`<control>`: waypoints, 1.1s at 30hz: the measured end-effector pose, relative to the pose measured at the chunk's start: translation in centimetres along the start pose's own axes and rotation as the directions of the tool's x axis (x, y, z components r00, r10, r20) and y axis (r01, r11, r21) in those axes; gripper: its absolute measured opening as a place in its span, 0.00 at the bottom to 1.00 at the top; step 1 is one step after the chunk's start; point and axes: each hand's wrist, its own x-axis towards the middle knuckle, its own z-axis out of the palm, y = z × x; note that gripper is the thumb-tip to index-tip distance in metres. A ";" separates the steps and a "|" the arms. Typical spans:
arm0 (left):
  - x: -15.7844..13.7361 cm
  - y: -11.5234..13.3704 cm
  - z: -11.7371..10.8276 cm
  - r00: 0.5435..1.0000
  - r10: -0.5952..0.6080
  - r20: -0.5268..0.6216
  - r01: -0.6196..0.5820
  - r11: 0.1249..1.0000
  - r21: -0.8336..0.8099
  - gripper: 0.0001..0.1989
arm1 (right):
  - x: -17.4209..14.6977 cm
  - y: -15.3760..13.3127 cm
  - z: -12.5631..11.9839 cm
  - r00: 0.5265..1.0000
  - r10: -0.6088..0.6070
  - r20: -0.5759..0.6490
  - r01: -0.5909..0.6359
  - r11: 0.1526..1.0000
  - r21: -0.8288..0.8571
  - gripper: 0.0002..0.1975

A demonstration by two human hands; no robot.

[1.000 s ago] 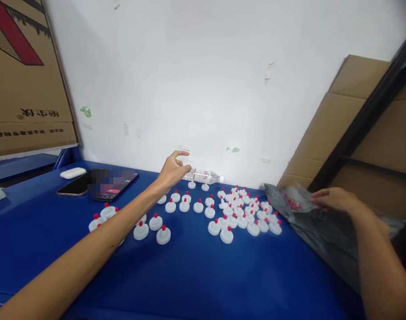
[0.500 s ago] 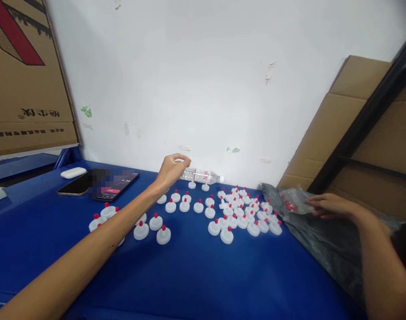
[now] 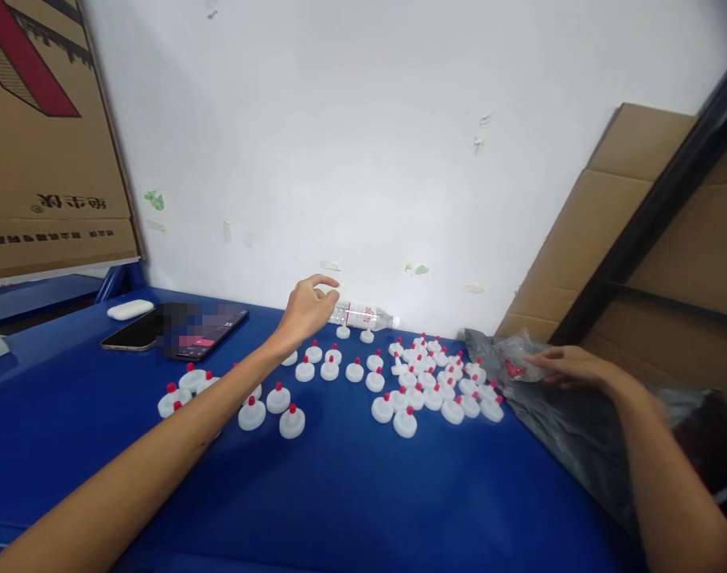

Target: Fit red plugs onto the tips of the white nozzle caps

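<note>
My left hand [image 3: 312, 305] is raised near the back wall, just over the end of a clear plastic bottle [image 3: 363, 316] lying on its side. Its thumb and index finger curve toward each other with a small gap, and nothing shows between them. Below stand two white caps without red tips [image 3: 343, 331]. On the right, my right hand [image 3: 569, 367] grips the edge of a small clear plastic bag [image 3: 522, 348] that holds small red tips [image 3: 512, 368]. Several white caps with red tips [image 3: 423, 376] crowd together left of the bag; others [image 3: 292, 422] are spread near my left forearm.
Two phones [image 3: 211, 338] and a white case [image 3: 130, 309] lie at the back left of the blue table [image 3: 351, 493]. Grey plastic sheeting [image 3: 569, 430] covers the right side. Cardboard boxes [image 3: 47, 167] and a dark post [image 3: 631, 231] flank the white wall.
My right hand has moved left, and the clear bag has shifted slightly left with it. The gap between my left thumb and index finger has widened a little.
</note>
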 end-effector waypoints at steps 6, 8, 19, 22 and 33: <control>0.1 -0.4 0.2 0.999 0.038 0.030 -0.039 0.998 0.057 0.15 | 1.4 0.0 1.0 0.993 0.090 0.083 -0.070 0.973 -0.218 0.24; 0.0 -0.4 0.3 0.998 0.045 0.040 -0.048 0.997 0.062 0.15 | 1.5 0.1 1.2 0.993 0.085 0.086 -0.062 0.968 -0.243 0.22; 0.0 -0.3 0.4 0.996 0.083 -0.013 -0.082 0.994 0.071 0.12 | 0.4 -0.4 -0.4 0.940 0.009 -0.341 -0.096 0.966 -0.240 0.17; 0.0 -0.3 0.5 0.998 0.057 0.032 -0.061 0.986 0.154 0.12 | -0.1 -1.6 -0.6 0.869 -0.062 -0.492 -0.044 0.979 -0.201 0.20; 0.1 -1.3 0.7 0.976 0.033 0.213 -0.115 0.915 0.387 0.13 | -2.0 -4.6 0.8 0.772 -0.260 -0.580 0.267 0.961 -0.076 0.20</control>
